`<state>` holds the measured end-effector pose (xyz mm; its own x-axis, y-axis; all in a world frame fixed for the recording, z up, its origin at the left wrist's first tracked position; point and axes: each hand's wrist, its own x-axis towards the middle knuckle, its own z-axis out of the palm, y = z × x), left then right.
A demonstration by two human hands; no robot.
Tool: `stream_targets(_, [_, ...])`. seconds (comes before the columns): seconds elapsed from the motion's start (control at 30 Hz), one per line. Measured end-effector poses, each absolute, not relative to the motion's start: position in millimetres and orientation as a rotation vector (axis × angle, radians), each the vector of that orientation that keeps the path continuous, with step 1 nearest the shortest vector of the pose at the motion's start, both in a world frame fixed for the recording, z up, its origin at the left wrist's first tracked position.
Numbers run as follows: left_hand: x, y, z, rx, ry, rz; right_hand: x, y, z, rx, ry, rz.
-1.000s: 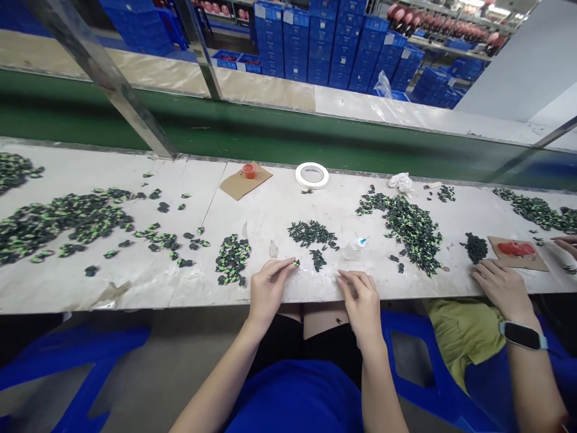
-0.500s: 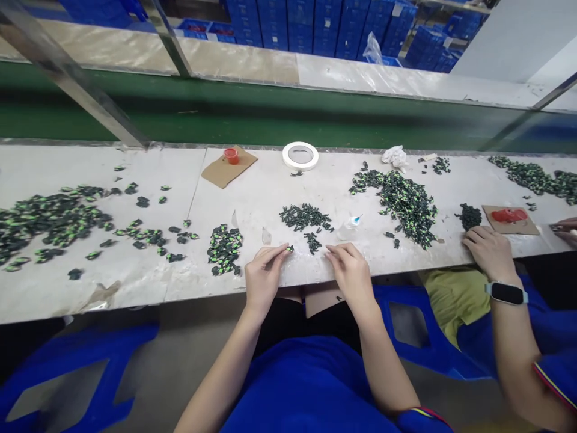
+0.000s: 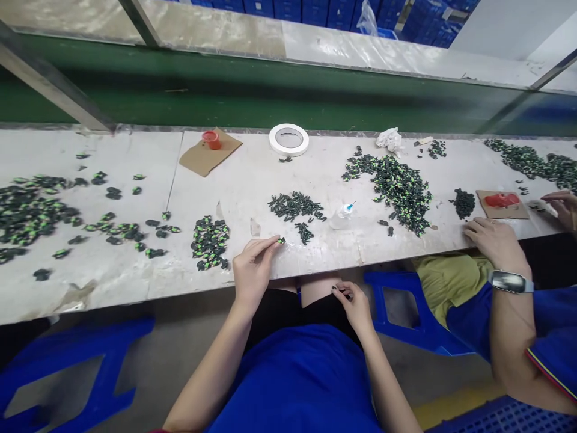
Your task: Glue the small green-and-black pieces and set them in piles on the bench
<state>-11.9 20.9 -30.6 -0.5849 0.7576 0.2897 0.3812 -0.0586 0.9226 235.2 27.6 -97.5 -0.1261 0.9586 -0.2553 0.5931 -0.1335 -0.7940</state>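
My left hand [image 3: 252,264] rests on the front edge of the white workbench [image 3: 315,180] and pinches a small dark-and-green part [image 3: 281,240] between its fingertips. My right hand [image 3: 354,304] is below the bench edge, over my lap, with its fingers closed on a small dark part [image 3: 339,290]. A heap of black-and-green parts [image 3: 210,242] lies just left of my left hand. A loose patch of dark parts [image 3: 295,207] and a small clear glue bottle [image 3: 341,216] lie just beyond my hands.
A co-worker's hand [image 3: 493,240] with a wrist watch [image 3: 509,281] rests on the bench at the right. Farther back lie a tape roll [image 3: 289,139], cardboard with a red cap [image 3: 210,139], a big heap of parts [image 3: 401,189] and a green conveyor belt [image 3: 270,90].
My right hand has dropped from the bench top to my lap and closed on a small dark part. My left hand keeps its pinch. The view has tilted downward.
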Motion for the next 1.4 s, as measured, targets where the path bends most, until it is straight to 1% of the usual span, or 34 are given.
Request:
stream_targets(0.4, [-13.3,20.4,-31.5,1.165,1.871,1.697,235.9,25.8,-94.1,-1.663,-1.649,1.192])
stream_targets(0.5, [-10.0,16.1,-27.5,1.154,1.801,1.704,239.3,21.0,-74.4,-1.663,-1.563,1.202])
stream_targets(0.63, [7.7,3.4,-18.4,1.17,1.635,1.647,231.0,14.0,-30.8,-1.587,-1.423,1.232])
stream_targets(0.73, [24.7,-5.1,-9.6,1.242,1.528,1.577,212.8,15.1,-1.6,-1.434,-1.497,1.24])
stream_targets(0.83, [33.2,-8.5,-1.8,1.348,1.468,1.54,193.4,22.0,14.7,-1.3,-1.575,1.326])
stream_targets(1.07, [23.6,-7.9,4.6,1.54,1.44,1.529,178.1,36.1,24.4,-1.252,-1.566,1.591])
stream_targets(1.4, [20.9,-8.9,7.2,1.588,1.454,1.492,178.0,40.5,29.8,-1.262,-1.521,1.665])
